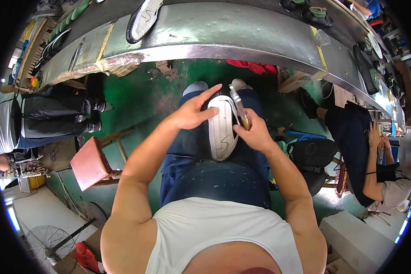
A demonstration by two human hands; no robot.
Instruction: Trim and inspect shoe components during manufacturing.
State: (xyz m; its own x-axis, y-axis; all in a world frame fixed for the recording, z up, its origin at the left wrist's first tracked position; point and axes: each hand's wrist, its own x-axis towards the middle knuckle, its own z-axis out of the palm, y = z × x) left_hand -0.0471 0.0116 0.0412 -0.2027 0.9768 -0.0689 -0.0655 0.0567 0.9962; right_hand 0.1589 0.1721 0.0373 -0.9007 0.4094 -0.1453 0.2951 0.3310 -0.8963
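A white shoe (221, 130) lies across my lap, its pale bottom turned up, with a dark handwritten mark near the close end. My left hand (194, 113) rests along its left side, thumb on the white surface, index finger stretched past the far end. My right hand (255, 132) is closed around the handle of a metal hand tool (236, 101) with a brass-coloured lower part. The tool slants along the shoe's right edge; its tip points away from me, and whether it touches the shoe I cannot tell.
Ahead runs a metal-edged workbench (196, 51) carrying another white shoe (143, 20) and dark shoes (316, 16). A reddish stool (92, 163) stands left, a wire fan (50, 244) lower left. One person (55, 114) stands left; another (370, 160) sits right.
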